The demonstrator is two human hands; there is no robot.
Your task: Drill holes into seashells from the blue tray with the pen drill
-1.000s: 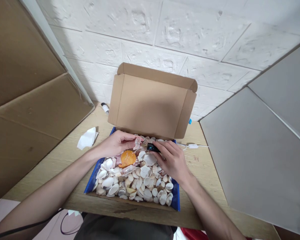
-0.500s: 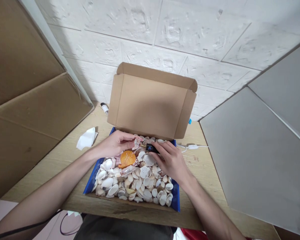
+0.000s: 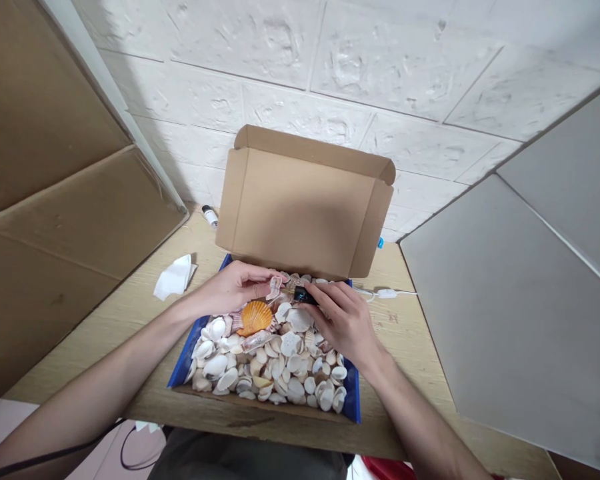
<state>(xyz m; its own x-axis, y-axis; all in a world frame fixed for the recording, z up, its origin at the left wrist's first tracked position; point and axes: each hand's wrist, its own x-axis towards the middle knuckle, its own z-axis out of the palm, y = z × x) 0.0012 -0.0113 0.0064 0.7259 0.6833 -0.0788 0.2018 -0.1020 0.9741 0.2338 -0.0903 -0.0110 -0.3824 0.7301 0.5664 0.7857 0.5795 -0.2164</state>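
Over the back of a box of seashells (image 3: 290, 365), my left hand (image 3: 237, 287) pinches a small clear, pinkish-white piece (image 3: 275, 287) between thumb and fingertips; its kind is hard to make out. My right hand (image 3: 343, 317) grips a small black object (image 3: 304, 295) whose end points left, close to the clear piece. Whether the two touch I cannot tell. Below my left fingers lies an orange scallop shell (image 3: 256, 317). A clear, elongated item (image 3: 257, 341) rests on the white shells just under it.
The box's cardboard lid (image 3: 303, 203) stands up behind, near the white brick-patterned wall (image 3: 280, 53). Left of the box are a crumpled tissue (image 3: 174, 277) and a small black-and-white bottle (image 3: 210, 217). A white cable (image 3: 387, 293) runs along the right. Cardboard (image 3: 55, 220) and grey panels (image 3: 485, 287) flank the table.
The black object in my right hand has tilted and shifted very slightly right. The clear piece in my left hand has turned a little. The shells and box stay put.
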